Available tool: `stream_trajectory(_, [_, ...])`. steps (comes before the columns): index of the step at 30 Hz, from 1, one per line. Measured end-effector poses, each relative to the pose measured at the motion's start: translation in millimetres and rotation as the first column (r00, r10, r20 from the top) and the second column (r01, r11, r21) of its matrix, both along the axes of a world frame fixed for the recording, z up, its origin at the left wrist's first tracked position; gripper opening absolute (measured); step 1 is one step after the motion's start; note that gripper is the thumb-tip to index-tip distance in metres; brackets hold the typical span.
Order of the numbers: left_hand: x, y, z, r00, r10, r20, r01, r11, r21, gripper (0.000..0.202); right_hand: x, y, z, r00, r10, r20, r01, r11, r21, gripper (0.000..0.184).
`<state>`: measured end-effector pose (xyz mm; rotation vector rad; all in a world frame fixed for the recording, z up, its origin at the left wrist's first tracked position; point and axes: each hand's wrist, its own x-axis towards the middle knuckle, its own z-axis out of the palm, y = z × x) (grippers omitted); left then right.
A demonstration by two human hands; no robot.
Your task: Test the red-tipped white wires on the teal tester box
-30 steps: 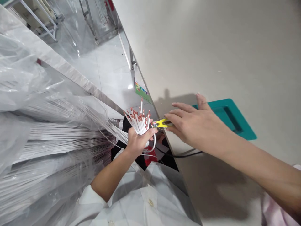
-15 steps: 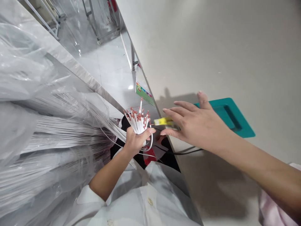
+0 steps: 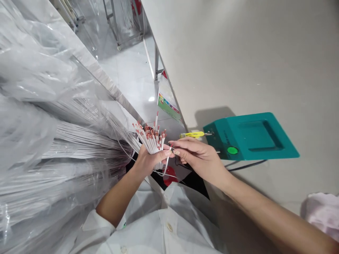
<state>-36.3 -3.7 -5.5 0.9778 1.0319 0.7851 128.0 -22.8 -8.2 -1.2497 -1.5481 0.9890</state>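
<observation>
My left hand (image 3: 148,160) is wrapped around a bundle of white wires (image 3: 152,143) whose reddish, copper-coloured ends point up and away from me. One wire (image 3: 166,165) bends out of the bundle in a loop. Its tip lies between the thumb and fingers of my right hand (image 3: 200,157), which meets my left thumb there. Just beyond my right hand, a teal device (image 3: 258,137) with a round green button (image 3: 232,150) sits on the table. A yellow-handled piece (image 3: 192,134) sticks out from its left side.
More white wires (image 3: 84,141), partly under clear plastic sheeting (image 3: 29,67), fill the left side. The pale tabletop (image 3: 238,53) spans the right. A black cable (image 3: 247,165) runs by the device. Pinkish cloth (image 3: 321,215) lies at lower right. Beyond is a wheeled metal rack (image 3: 112,24).
My right hand has moved from beside the yellow piece, fingers spread, to the bundle and closed on the loose wire's tip. The view has shifted, and more of the teal device shows.
</observation>
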Motion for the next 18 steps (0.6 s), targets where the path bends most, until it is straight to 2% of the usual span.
stream_trajectory(3, [-3.7,0.8,4.2,0.998,-0.055,-0.017,0.054,0.998,-0.021,0.017,-3.5,1.6,-1.6,0.989,0.009,-0.145,-0.011,1.0,-0.013,0.015])
stream_trajectory(7, [-5.7,2.2,3.9,0.993,-0.115,-0.032,0.115,0.993,-0.005,0.017,-9.3,-2.2,-2.8,0.974,-0.041,-0.223,0.04,0.999,-0.01,0.009])
stream_trajectory(10, [-4.9,2.4,-0.7,0.99,-0.137,-0.043,0.138,0.99,0.024,0.02,-12.8,-6.6,-6.6,0.929,-0.111,-0.353,0.058,0.986,-0.159,0.01])
stream_trajectory(13, [-3.8,1.8,-4.4,0.984,-0.159,-0.077,0.16,0.987,0.008,0.024,-9.2,-8.2,-7.0,0.882,-0.09,-0.463,-0.086,0.935,-0.344,0.015])
stream_trajectory(15, [-3.3,1.0,-5.8,0.978,-0.178,-0.107,0.177,0.984,-0.011,0.026,-2.1,-7.9,-3.6,0.914,-0.038,-0.405,-0.119,0.926,-0.357,0.015])
stream_trajectory(18, [-2.2,-0.1,-8.1,0.979,-0.148,-0.139,0.147,0.989,-0.017,0.026,10.0,-8.6,2.9,0.98,-0.046,-0.195,0.004,0.978,-0.21,0.015])
